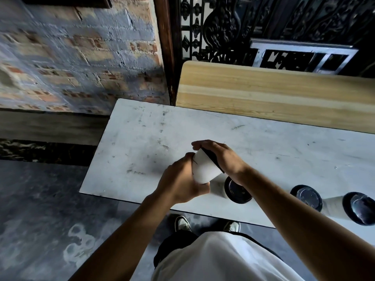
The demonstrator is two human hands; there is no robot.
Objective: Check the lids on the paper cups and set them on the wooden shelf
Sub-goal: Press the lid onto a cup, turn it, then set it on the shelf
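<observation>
Hands (182, 183) (221, 157) grip plain white paper cup (203, 169), no legible print.

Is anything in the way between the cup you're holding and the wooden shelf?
Nothing visible. Both hands hold the cup above the white table, and only bare tabletop lies between it and the shelf behind.

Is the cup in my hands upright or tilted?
Tilted. The held cup leans, its black lid angled toward the right hand; left hand grips its base.
</observation>
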